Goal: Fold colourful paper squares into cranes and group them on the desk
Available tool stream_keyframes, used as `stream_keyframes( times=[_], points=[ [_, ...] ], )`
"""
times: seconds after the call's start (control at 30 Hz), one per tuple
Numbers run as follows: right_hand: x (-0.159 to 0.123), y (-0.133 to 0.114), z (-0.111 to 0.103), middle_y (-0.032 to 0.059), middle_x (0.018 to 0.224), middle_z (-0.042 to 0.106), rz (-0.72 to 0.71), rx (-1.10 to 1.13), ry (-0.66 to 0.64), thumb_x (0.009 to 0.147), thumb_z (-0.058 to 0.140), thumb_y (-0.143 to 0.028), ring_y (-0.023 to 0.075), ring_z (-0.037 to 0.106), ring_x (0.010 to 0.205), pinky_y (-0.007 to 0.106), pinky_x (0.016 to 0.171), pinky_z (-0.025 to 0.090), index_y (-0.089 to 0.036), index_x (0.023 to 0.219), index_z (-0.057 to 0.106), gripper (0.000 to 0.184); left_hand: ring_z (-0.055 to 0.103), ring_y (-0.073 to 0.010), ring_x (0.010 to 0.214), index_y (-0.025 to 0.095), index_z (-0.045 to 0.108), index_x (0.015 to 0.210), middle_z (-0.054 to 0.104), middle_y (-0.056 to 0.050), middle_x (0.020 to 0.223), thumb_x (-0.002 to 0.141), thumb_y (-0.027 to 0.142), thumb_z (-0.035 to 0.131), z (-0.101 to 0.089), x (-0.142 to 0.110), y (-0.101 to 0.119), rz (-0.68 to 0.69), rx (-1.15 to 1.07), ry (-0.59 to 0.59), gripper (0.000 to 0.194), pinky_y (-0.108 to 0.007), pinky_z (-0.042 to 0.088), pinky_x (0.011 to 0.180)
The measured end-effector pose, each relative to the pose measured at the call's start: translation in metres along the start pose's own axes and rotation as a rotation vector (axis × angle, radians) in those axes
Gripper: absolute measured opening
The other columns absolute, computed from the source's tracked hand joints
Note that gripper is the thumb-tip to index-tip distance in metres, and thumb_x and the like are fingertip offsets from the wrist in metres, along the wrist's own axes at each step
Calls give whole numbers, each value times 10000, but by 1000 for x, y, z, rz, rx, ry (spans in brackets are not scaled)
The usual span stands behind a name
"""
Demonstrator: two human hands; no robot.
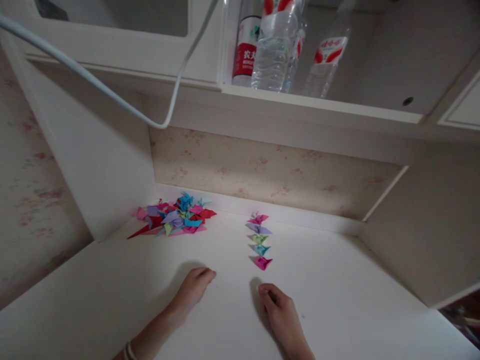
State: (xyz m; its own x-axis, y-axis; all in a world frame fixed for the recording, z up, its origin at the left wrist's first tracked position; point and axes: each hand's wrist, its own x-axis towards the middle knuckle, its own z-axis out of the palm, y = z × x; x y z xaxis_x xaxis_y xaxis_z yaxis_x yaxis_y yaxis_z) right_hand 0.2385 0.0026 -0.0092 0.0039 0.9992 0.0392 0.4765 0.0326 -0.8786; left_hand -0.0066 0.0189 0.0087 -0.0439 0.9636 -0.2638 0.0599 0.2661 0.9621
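Observation:
My left hand (197, 285) is over the white desktop (221, 320), fingers curled together, with nothing visible in them. My right hand (279, 310) is loosely curled into a fist, thumb against the fingers, and no object shows in it. Just beyond the right hand lies a magenta folded paper crane (263, 263), apart from the fingers. It is the nearest of several paper cranes in a column running back: a blue one (261, 249), a green one (259, 239), a lilac one (258, 228) and a pink one (258, 218). A mixed pile of coloured paper cranes (174, 218) lies back left.
Overhead, a shelf (322, 106) holds several plastic bottles (272, 55). A white cable (112, 99) hangs in front of the cupboard at upper left. Side panels (405, 220) and a flowered back wall (240, 172) enclose the desktop.

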Motion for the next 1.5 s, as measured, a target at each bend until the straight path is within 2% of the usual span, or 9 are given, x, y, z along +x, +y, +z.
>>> stream_keyframes(
  times=[0.3,0.63,0.93,1.03,1.1,1.2,1.27,1.4,1.5],
  points=[
    [1,11,3,-2,578,564,67,-37,-15,817,492,-591,161,489,542,248,502,353,-177,910,695,470,163,-66,413,225,318,524,204,104,438,682,381,520,-8,-6,7,41,3,-25,300,-267,106,458],
    [-1,6,11,24,676,667,97,-112,3,753,524,-646,192,574,607,254,574,428,-197,887,707,503,236,-95,522,209,300,482,208,69,509,655,285,512,-7,5,-2,121,118,-52,284,-283,126,512],
    [-2,2,20,48,778,696,185,-109,146,749,510,-651,218,616,696,276,666,468,-205,923,679,508,253,-98,521,205,290,468,191,66,509,684,248,482,-3,11,-11,200,190,-78,293,-292,124,518],
    [2,-24,43,25,680,640,116,-18,126,788,493,-620,185,581,606,262,572,449,-188,925,660,483,251,-99,513,205,306,462,191,67,495,684,242,472,-2,12,-12,190,172,-84,280,-291,126,513],
    [18,-48,68,0,643,592,39,89,-12,823,470,-588,140,516,489,239,459,394,-174,947,641,465,246,-100,509,205,324,473,209,67,490,691,242,455,-2,11,-12,186,147,-93,257,-288,133,505],
    [61,-83,111,20,734,606,-36,114,-163,870,411,-492,109,517,459,218,424,387,-141,993,606,420,249,-98,505,205,338,489,244,67,489,701,248,444,0,9,-13,197,123,-87,240,-282,144,494],
    [97,-100,136,66,837,632,-43,11,-156,893,346,-430,103,524,443,225,415,401,-110,1055,588,433,258,-96,501,204,338,484,251,68,483,692,237,451,1,6,-13,199,134,-91,239,-280,145,489],
    [155,-117,173,94,926,655,-104,-103,-142,899,383,-368,136,594,543,254,519,457,-131,1221,549,433,286,-94,500,199,347,473,254,68,478,682,221,456,1,2,-10,184,168,-117,237,-269,153,485],
    [177,-121,189,115,1090,625,-178,-218,-115,870,483,-330,200,635,814,306,728,475,-191,1241,567,405,283,-91,500,201,338,481,253,70,484,696,230,446,0,1,-8,179,159,-124,242,-263,153,485]
  ],
)
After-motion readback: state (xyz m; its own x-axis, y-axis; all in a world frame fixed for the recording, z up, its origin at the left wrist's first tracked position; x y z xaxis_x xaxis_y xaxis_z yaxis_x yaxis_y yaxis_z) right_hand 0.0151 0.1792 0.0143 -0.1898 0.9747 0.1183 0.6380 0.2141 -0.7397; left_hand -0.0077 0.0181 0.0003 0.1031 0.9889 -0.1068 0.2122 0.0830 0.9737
